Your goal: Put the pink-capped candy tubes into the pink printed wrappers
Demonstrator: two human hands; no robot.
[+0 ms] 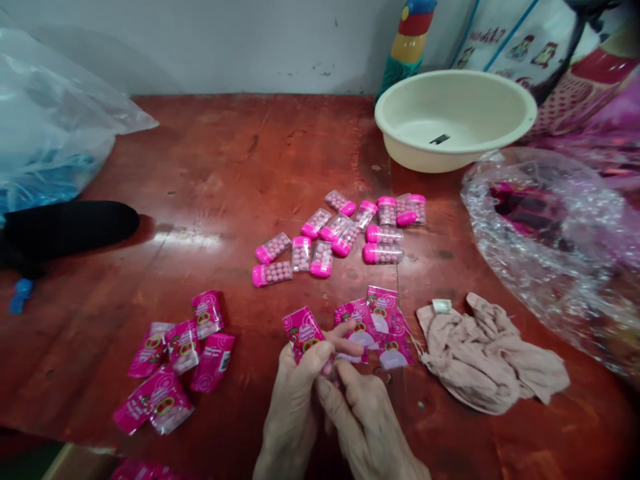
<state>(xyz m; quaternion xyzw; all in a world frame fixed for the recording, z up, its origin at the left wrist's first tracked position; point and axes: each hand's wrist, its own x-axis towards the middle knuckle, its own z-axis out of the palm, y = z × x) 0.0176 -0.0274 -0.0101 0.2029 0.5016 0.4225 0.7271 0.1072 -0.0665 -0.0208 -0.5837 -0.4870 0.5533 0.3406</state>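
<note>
My left hand (295,393) and my right hand (367,420) meet at the near edge of the red wooden table (210,173), both gripping one pink printed sachet (303,332) that stands up between the fingers. Whether something is inside it is hidden by my fingers. Just right of it lie a few empty pink sachets (383,327). Beyond them, several clear candy cases with pink caps (340,237), full of small pink balls, are scattered in the table's middle. A group of filled pink sachets (175,360) lies to the left.
A cream plastic basin (453,120) stands at the back right. A crumpled clear plastic bag (555,247) fills the right side, with a beige cloth (493,357) before it. A bluish plastic bag (45,127) and a black object (65,230) lie at the left.
</note>
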